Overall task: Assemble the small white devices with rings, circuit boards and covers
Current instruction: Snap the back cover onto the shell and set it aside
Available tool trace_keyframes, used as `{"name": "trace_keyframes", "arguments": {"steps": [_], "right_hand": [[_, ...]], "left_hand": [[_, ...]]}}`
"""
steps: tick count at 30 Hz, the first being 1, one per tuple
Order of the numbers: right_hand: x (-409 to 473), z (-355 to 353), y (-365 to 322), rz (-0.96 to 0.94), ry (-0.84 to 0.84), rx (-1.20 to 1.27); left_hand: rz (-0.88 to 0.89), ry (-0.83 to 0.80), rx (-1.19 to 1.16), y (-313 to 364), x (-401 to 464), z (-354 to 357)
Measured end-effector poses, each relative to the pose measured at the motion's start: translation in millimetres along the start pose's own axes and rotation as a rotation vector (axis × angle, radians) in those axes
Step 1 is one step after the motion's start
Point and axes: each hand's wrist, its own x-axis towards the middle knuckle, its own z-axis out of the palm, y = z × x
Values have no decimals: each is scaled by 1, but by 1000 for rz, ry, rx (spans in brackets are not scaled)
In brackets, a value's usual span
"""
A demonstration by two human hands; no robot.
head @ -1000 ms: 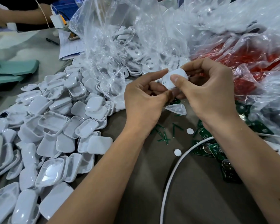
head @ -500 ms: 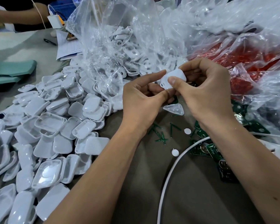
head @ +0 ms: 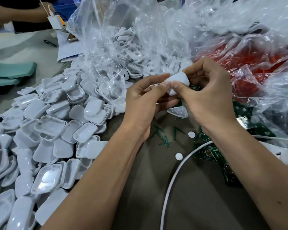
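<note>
Two bare hands meet above the brown work surface point(head: 198, 205), sharing one small white device point(head: 177, 81) held clear of the table. Left hand point(head: 140, 103): fingers curled, thumb tip pressed on the near edge of the device, the remaining fingers folded beneath it, apparently as a backstop. Right hand point(head: 206, 97): thumb set beside the left thumb on the same edge, index finger arched over the far side, so that the shell is pinched from both sides; such opposed thumbs suggest that a cover is being pressed shut, though the seam itself is hidden. Directly below the hands a translucent triangular cover point(head: 177, 112) lies on the surface, within easy reach. Loose white shells point(head: 45, 130) are heaped to the left, spilling from a clear plastic bag point(head: 116, 39) that holds more of them. Green circuit boards point(head: 204, 151) lie near the right forearm, a placement that probably keeps each part on the side of the hand that fetches it. Two small white discs point(head: 179, 156) and thin green offcuts point(head: 165, 140) are scattered between the forearms, and a white cable point(head: 170, 188) curves across the foreground. Red parts in a second bag point(head: 249, 68) lie beyond the right hand.
</note>
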Motion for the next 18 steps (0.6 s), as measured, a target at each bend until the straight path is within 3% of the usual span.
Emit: {"name": "trace_keyframes", "arguments": {"steps": [6,13,18], "right_hand": [[0,0,0,-8,-13,-10],[2,-2,1,41,-38,-34],[3,-3,3,130,-65,88]], "left_hand": [[7,81,-15,-4,0,4],[-5,35,-20,-3,1,2],[15,11,1,-3,1,2]]}}
